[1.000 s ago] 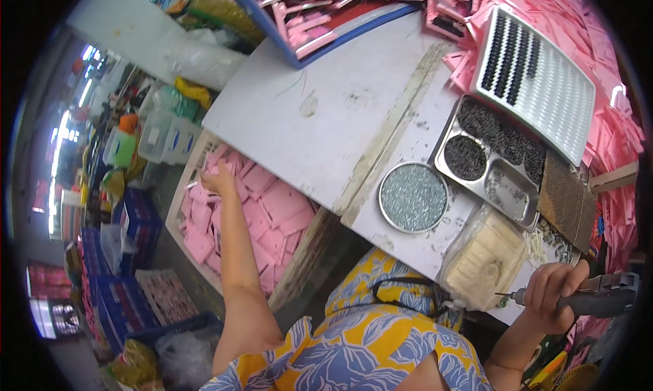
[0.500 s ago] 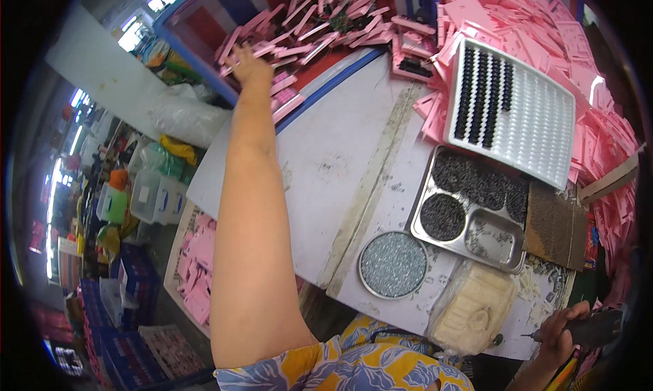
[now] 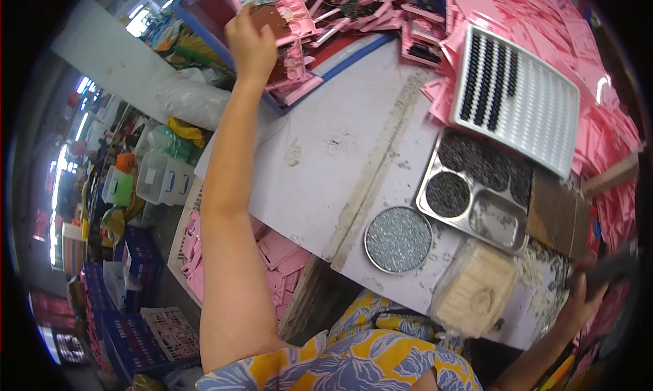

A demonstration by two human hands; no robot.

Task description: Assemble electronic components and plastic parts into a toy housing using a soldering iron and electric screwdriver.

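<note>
Left hand (image 3: 250,45) was stretched far forward, fingers closed on a pink card (image 3: 289,24) in the blue tray (image 3: 197,10), card directly under the grip. Right hand (image 3: 583,302) sat well apart, near the body, wrapped round a dark tool (image 3: 609,272).

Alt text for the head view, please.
The person's left hand reaches far across a white table onto pink parts in a blue tray. The right hand holds a dark tool near a round dish of small metal bits.
</note>
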